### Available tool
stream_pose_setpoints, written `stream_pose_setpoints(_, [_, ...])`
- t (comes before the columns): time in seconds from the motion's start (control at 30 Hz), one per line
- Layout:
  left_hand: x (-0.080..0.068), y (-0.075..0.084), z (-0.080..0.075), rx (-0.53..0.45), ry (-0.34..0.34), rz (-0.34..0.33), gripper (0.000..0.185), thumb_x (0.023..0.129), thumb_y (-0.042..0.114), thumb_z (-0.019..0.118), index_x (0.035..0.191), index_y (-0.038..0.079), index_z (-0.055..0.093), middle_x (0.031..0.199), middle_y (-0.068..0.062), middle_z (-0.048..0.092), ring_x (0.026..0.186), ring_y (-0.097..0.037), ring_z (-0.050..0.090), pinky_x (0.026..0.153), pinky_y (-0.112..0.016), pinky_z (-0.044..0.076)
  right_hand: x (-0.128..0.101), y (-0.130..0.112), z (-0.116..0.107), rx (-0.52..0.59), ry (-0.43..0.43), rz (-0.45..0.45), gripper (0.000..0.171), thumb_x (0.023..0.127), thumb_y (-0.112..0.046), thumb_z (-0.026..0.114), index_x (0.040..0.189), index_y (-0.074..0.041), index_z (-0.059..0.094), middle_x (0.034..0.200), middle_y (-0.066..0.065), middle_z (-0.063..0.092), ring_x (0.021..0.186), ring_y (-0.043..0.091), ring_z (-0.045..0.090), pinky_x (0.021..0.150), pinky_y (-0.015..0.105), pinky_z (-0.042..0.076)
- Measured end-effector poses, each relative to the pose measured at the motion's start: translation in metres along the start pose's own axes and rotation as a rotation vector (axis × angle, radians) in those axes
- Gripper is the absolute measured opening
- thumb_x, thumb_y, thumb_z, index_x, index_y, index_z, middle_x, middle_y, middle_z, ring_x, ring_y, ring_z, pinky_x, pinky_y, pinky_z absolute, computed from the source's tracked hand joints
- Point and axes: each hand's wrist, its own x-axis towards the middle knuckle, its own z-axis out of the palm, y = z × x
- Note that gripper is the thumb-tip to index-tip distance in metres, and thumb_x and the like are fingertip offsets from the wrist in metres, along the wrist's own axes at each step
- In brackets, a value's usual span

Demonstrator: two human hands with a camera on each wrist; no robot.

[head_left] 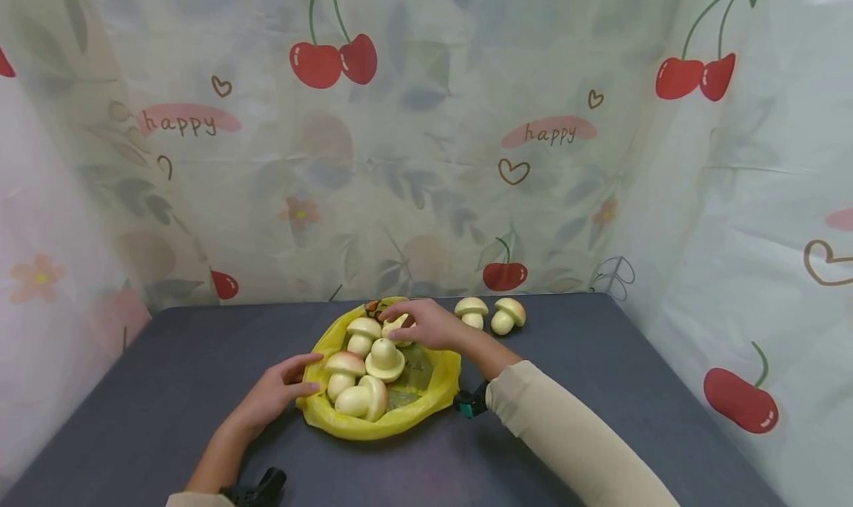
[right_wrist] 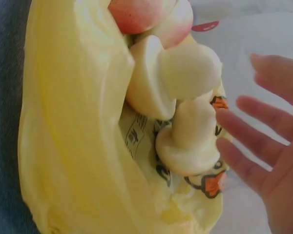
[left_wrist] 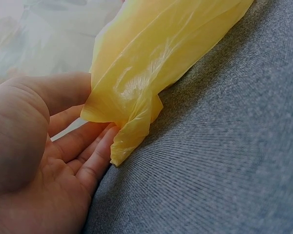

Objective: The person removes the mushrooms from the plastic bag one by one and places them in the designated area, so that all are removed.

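Note:
A yellow plastic bag [head_left: 426, 400] lies open on the dark grey table [head_left: 600, 374] with several cream toy mushrooms inside, some blushed pink. My left hand [head_left: 303, 377] rests at the bag's left rim [left_wrist: 136, 97], thumb and straight fingers touching the crumpled edge. My right hand [head_left: 406, 326] reaches over the far side of the bag, fingers spread and straight [right_wrist: 244, 141], just beside a cream mushroom [right_wrist: 188, 141] that leans on another one. Nothing is gripped in either hand.
Two more mushrooms [head_left: 472, 311] [head_left: 509, 314] lie on the table behind the bag to the right. A printed cherry curtain [head_left: 426, 159] closes off the back and both sides. A black wrist strap [head_left: 469, 403] sits by the bag.

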Motion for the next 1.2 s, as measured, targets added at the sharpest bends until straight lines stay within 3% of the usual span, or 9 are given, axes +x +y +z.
stream_pose_setpoints(0.23, [-0.001,0.001,-0.001,0.005,-0.008,0.004,0.059,0.092,0.024,0.069,0.143,0.003,0.048,0.148,-0.022,0.039,0.134,-0.037,0.036,0.103,-0.051,0.035,0.006,-0.004,0.006,0.016,-0.114,-0.011,0.035,0.098,-0.019,0.061,0.131,-0.008,0.061,0.131,0.006,0.059,0.112,0.029,0.06,0.087,0.031,0.049])
stream_pose_setpoints(0.4, [0.0,0.003,-0.001,0.004,-0.008,0.011,0.059,0.092,0.024,0.069,0.143,0.003,0.047,0.149,-0.022,0.037,0.136,-0.038,0.033,0.104,-0.053,0.033,0.007,-0.004,0.012,-0.012,-0.161,0.003,0.033,0.096,-0.017,0.063,0.129,-0.013,0.064,0.129,0.002,0.059,0.112,0.024,0.06,0.088,0.028,0.048])
stream_pose_setpoints(0.6, [0.001,0.001,0.0,0.001,-0.011,0.013,0.059,0.092,0.025,0.069,0.142,0.004,0.048,0.148,-0.021,0.039,0.134,-0.037,0.037,0.101,-0.05,0.036,0.003,0.0,0.017,-0.105,-0.216,-0.002,0.034,0.095,-0.014,0.065,0.128,-0.016,0.065,0.119,-0.004,0.061,0.089,0.014,0.054,0.077,0.026,0.043])
stream_pose_setpoints(0.77, [0.001,0.001,0.0,0.009,-0.001,0.012,0.059,0.091,0.025,0.07,0.142,0.004,0.049,0.147,-0.021,0.04,0.132,-0.037,0.039,0.1,-0.049,0.038,-0.003,0.005,0.015,-0.123,-0.18,-0.004,0.034,0.092,-0.01,0.067,0.126,-0.015,0.066,0.117,-0.004,0.062,0.08,0.015,0.051,0.071,0.027,0.042])
stream_pose_setpoints(1.0, [0.001,0.0,-0.001,0.007,0.001,0.003,0.06,0.091,0.024,0.07,0.143,0.005,0.048,0.149,-0.021,0.038,0.136,-0.038,0.034,0.103,-0.052,0.035,-0.012,0.01,0.008,-0.096,-0.118,0.016,0.035,0.091,-0.011,0.069,0.125,-0.016,0.067,0.125,-0.003,0.062,0.104,0.019,0.06,0.084,0.029,0.047])
stream_pose_setpoints(1.2, [0.001,0.0,0.0,0.003,-0.004,-0.004,0.06,0.091,0.024,0.07,0.144,0.005,0.047,0.15,-0.021,0.037,0.138,-0.039,0.031,0.104,-0.054,0.033,-0.024,0.015,0.003,-0.053,-0.03,0.019,0.035,0.09,-0.013,0.071,0.125,-0.017,0.067,0.124,-0.002,0.063,0.109,0.022,0.059,0.085,0.034,0.048])
